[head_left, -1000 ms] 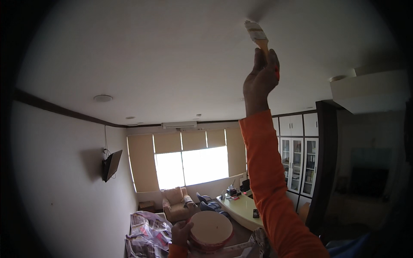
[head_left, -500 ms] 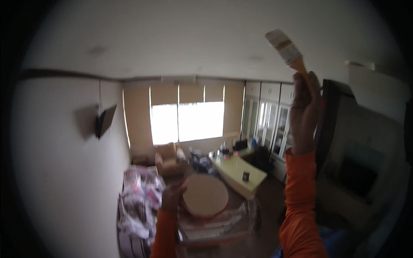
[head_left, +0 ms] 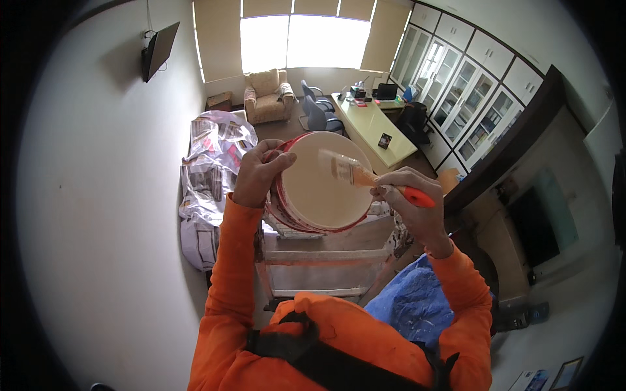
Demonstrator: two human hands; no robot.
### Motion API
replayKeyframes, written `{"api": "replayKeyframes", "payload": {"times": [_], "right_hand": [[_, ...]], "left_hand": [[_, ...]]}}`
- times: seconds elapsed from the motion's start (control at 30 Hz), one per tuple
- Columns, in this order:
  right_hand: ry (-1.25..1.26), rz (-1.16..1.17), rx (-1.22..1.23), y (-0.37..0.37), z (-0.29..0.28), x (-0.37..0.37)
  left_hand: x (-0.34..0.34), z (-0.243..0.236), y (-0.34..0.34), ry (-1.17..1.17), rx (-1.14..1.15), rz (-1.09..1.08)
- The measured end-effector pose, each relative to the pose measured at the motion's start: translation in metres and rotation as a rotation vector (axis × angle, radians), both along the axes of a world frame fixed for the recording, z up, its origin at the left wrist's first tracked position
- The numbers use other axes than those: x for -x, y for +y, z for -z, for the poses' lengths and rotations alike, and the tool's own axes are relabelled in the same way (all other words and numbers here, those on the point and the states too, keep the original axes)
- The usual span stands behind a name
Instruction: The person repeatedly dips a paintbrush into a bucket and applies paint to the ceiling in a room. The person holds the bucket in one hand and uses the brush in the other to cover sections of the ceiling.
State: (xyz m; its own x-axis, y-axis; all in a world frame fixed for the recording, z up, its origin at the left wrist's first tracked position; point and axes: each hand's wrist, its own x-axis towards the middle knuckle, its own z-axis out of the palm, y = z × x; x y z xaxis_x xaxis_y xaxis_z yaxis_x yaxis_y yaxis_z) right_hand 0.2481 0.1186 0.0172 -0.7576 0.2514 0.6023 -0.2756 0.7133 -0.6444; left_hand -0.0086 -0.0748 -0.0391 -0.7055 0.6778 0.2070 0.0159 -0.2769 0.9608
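A round red-rimmed paint bucket [head_left: 306, 195] stands before me, its inside a pale cream. My left hand [head_left: 262, 171] grips the bucket's left rim, thumb over the edge and fingers round the outside. In my right hand [head_left: 416, 202] is a paintbrush [head_left: 365, 178], held by its wooden handle with the orange-red end showing past my fingers. The whitish bristles point left over the bucket's opening and are smeared by motion. Whether they touch the paint, I cannot tell.
A ladder [head_left: 326, 257] stands under the bucket. Lower right lies a blue sheet [head_left: 417, 300]. Plastic-covered furniture [head_left: 212, 176] lines the left wall, below a mounted screen [head_left: 160, 51]. Farther off are an armchair [head_left: 268, 104], a desk [head_left: 375, 133] and glass-fronted cabinets [head_left: 463, 107].
My right hand has brought the paintbrush down from near the ceiling to the bucket. The view has tilted downward. My left hand still holds the bucket's rim.
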Motion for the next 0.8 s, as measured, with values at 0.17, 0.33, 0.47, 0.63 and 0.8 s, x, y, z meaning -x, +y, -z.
{"api": "replayKeyframes", "payload": {"times": [0.17,0.33,0.47,0.63,0.8], "right_hand": [[0.039,0.002,0.293,0.004,-0.003,0.013],[-0.116,-0.002,0.438,0.019,-0.012,0.019],[-0.1,-0.032,0.704,0.026,-0.009,0.022],[-0.096,0.012,0.76,0.038,-0.008,0.018],[-0.003,-0.022,1.16,0.054,-0.006,0.011]], "left_hand": [[0.0,0.0,-0.005,0.104,0.052,-0.017],[-0.005,-0.002,-0.006,0.117,0.041,-0.034],[-0.007,-0.008,-0.008,0.114,0.055,-0.045],[-0.007,-0.009,-0.009,0.106,0.076,-0.032],[-0.013,-0.01,-0.008,0.158,0.103,-0.073]]}}
